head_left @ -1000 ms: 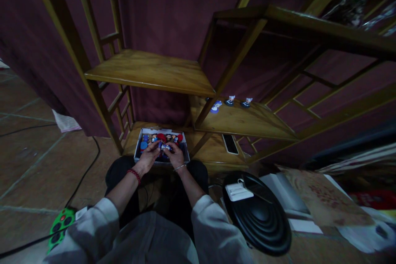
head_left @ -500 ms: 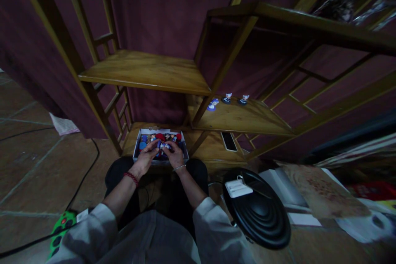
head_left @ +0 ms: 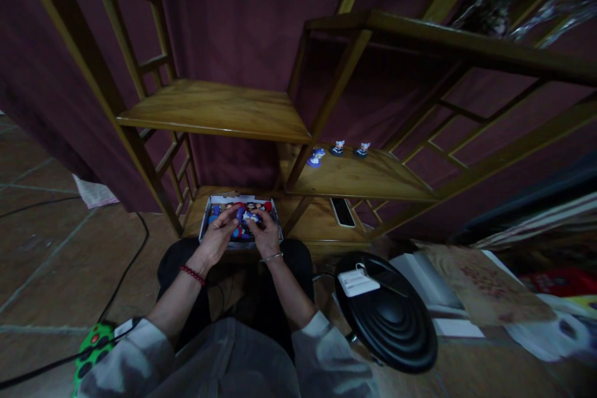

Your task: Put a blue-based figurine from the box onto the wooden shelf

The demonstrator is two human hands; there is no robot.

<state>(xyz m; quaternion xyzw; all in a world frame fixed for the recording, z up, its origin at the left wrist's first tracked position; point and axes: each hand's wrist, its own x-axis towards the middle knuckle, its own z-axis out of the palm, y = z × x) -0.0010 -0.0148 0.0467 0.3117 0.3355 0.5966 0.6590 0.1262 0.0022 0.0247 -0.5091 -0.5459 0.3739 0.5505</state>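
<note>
"Gripping what, exactly?"

"Pinching a purple-and-white figure (head_left: 250,216) between left hand (head_left: 217,242) and right hand (head_left: 267,235), with both closed on it, over the open box (head_left: 204,220)."

"Tight for moving?"

"Yes, between the box's raised edges. Set on the low shelf (head_left: 321,224), under the upper shelf (head_left: 214,109), with knees (head_left: 299,259) close to the front edge."

"Any room to the right?"

"Yes, past a post (head_left: 298,214), up to the phone (head_left: 342,212). More on the middle shelf (head_left: 368,180), in front of three figures (head_left: 337,149) toward the back."

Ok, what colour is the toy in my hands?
The toy looks purple-blue and white; the head view shows it.
</note>
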